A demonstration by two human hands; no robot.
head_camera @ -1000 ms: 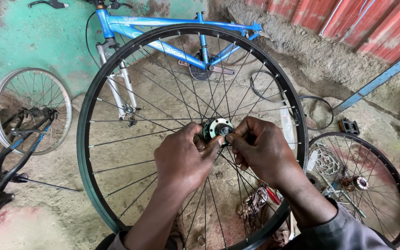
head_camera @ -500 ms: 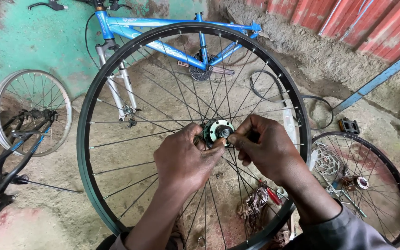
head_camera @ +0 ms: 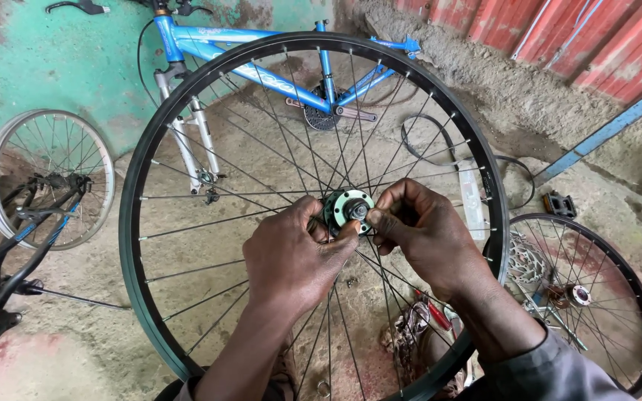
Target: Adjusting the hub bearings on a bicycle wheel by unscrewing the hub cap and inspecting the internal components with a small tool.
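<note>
Rough concrete floor (head_camera: pixel 76 356) and a blue bicycle frame (head_camera: pixel 276 70) lie behind the black-rimmed wheel (head_camera: pixel 131 223), held upright in front of the person. It looks light but springy; the thin spokes (head_camera: pixel 209 223) would flex, so rim or hub are the firm holds. At its centre, the left hand (head_camera: pixel 295 260) and right hand (head_camera: pixel 421 234) are pinched together on the greasy-looking hub (head_camera: pixel 347 208) and axle nut (head_camera: pixel 358 212).

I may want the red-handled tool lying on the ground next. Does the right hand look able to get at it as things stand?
Probably not directly. The red-handled tool lies behind the black wheel's spokes, below the right hand, which pinches the hub. That hand would likely have to go round the rim.
</note>
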